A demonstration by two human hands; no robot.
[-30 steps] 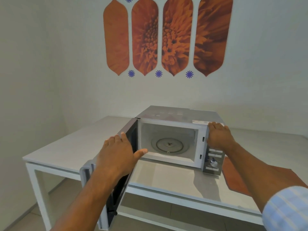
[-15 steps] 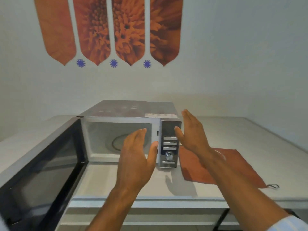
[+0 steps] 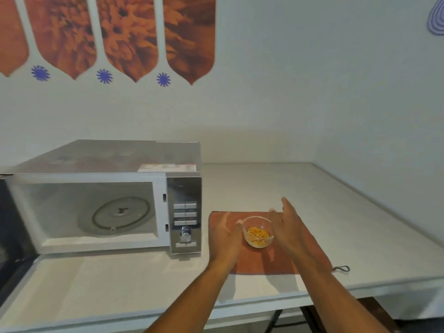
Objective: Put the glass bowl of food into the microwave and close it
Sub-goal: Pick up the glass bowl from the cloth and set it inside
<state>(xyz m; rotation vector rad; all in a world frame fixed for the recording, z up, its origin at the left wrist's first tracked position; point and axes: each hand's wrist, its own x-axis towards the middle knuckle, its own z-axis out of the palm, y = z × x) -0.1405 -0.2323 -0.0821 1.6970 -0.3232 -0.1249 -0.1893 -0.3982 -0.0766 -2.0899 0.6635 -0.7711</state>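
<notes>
A small glass bowl point(image 3: 257, 231) with yellow food in it stands on a rust-coloured cloth point(image 3: 271, 260), to the right of the microwave point(image 3: 103, 159). The microwave's door point(image 3: 12, 227) hangs wide open at the left edge of the view, and the glass turntable point(image 3: 117, 216) inside is bare. My left hand point(image 3: 225, 239) is open just left of the bowl, palm facing it. My right hand point(image 3: 287, 224) is open just right of the bowl, fingers spread. Both hands flank the bowl; I cannot tell whether they touch it.
The white table point(image 3: 336, 212) runs right to a corner where two walls meet. The cloth has a small loop point(image 3: 342, 268) near the table's front edge. The control panel point(image 3: 185, 217) with a knob faces me. Orange wall art point(image 3: 120, 32) hangs above the microwave.
Both hands left the microwave and moved right and down to either side of the bowl. The view swung right, bringing the bowl and cloth into sight.
</notes>
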